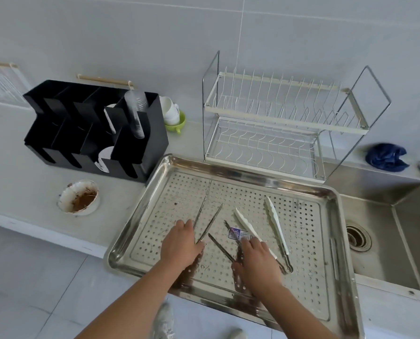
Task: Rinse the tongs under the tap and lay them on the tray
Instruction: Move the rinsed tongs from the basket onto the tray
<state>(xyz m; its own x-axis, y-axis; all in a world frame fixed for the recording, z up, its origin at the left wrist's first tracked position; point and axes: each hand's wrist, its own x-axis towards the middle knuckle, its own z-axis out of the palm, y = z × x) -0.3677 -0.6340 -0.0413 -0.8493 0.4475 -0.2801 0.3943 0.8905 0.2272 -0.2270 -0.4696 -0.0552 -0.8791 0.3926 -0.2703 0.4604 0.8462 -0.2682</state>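
Grip of left hand (179,245) curls round hinge end of thin tongs (210,223) on tray (309,241), likely for lifting; right hand (256,259) covers dark tongs (220,247), grip unclear

Broad perforated stainless tray (336,194) set on the counter, rim raised and shiny. Flat on its holed floor, three pairs, each with arms spread apart: thin steel tongs (210,222) at left, hinge end gripped under the left hand (182,243); dark speckled tongs (220,247) in the middle; white-tipped tongs (276,222) at right, metal hinge nearest.
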